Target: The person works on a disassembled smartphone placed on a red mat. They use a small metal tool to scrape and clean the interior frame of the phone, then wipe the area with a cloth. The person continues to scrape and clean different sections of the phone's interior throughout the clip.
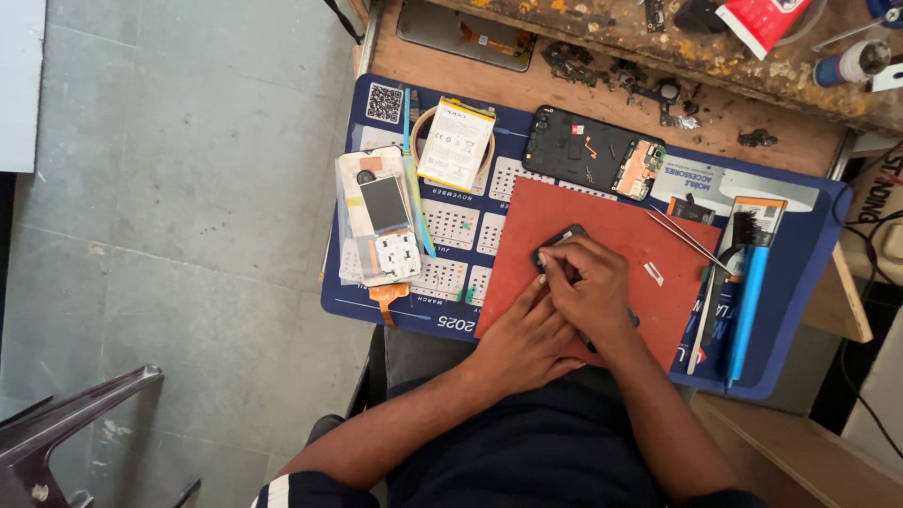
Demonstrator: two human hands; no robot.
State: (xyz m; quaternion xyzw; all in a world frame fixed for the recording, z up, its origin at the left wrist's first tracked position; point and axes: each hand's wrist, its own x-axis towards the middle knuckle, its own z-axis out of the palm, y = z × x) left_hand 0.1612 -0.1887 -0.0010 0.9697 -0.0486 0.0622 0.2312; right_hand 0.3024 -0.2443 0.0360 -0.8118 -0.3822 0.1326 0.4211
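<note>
Red rubber of the square work mat [649, 235] lies under both of your hands, and on it sits the small black phone body [557, 243] you are working on, near the mat's edge closest to your chest, with only its far corner showing past your fingers. Judging by the opened black phone frame with exposed circuit board [593, 150] and the white rectangular battery [456, 143] laid out on the blue printed calendar mat [442, 273], you are mid-way through a disassembly or refit, at the stage of prying or pressing at one end of the body. The next move looks to call for a steady hold and a small, controlled force at that end, so nothing slips.

Your right hand [588, 287] is curled over the phone body, fingertips bent down onto it, wrist raised and forearm coming in from your right side. I cannot tell whether it pinches a tool. Your left hand [522, 339] lies flatter, palm down, fingers pressing the near part of the body against the mat to brace it. Thin metal tweezers [689, 242] and a blue-handled brush [750, 292] rest apart, on your right.
</note>
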